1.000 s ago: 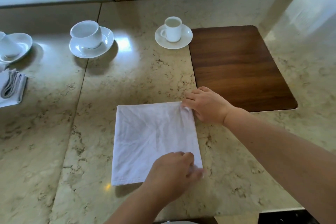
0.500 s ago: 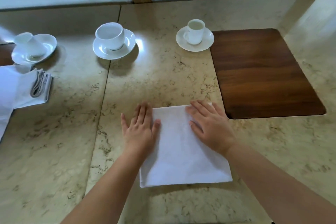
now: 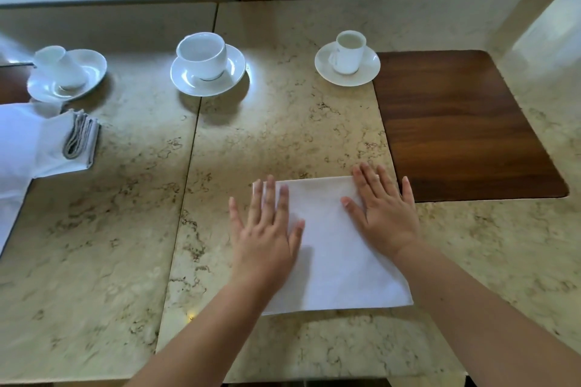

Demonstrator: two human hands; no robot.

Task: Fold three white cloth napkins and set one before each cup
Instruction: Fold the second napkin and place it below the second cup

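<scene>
On the beige marble tabletop (image 3: 283,135), near the front edge: a folded white napkin (image 3: 333,254), lying flat as a neat rectangle, its far right corner close to the dark wooden inlay panel (image 3: 465,129) set into the stone. Pressed flat on the napkin's left side: left hand (image 3: 267,232), fingers straight and spread, the little finger off the cloth and down on the marble. Pressed flat on the far right part of the napkin: right hand (image 3: 382,210), fingers likewise straight and splayed, fingertips reaching just past the far edge, the little finger over bare stone beside the wooden panel. Nothing gripped or pinched by either hand; both palms down, both forearms running in from the near edge. Along the far side, well apart from the napkin: three white cups on saucers, namely a small straight-sided cup (image 3: 349,52) on the right just beside the wooden panel, a wider round cup (image 3: 201,55) in the middle, and a tilted cup (image 3: 58,67) on the left. Just before the left cup: a pile of white cloth (image 3: 22,141) running off the left edge, with a folded napkin (image 3: 80,138) at its right end showing grey layered edges.
</scene>
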